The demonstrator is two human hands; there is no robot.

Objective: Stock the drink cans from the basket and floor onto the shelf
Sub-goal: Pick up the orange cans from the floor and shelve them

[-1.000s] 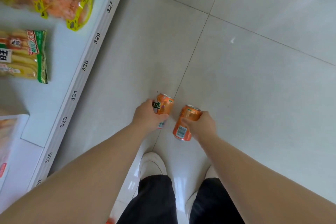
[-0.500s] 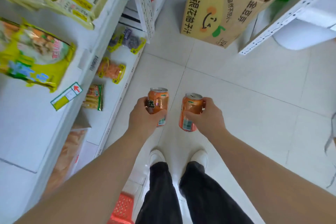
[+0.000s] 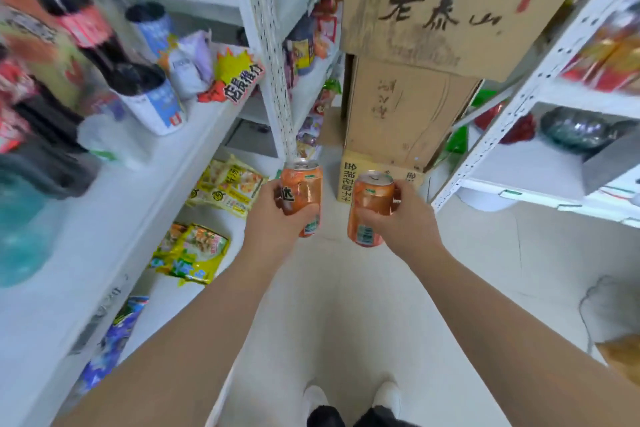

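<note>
While both palms wrap the cans, much of each label is hidden. The left hand (image 3: 273, 215) curls round the left can (image 3: 302, 184), thumb across its front; the right hand (image 3: 403, 222) grips the right can (image 3: 371, 199), barcode showing under the fingers. Tops up, cans apart, over the floor (image 3: 346, 305). Left of the grip the shelf (image 3: 114, 204) goods are blurred, bottles hard to count. Beyond the cans: 3 stacked cardboard boxes (image 3: 433, 28), top one cut off. Count: 2 orange cans, 2 hands, 2 white shoes (image 3: 315, 395) — partly cut off at the bottom edge.
</note>
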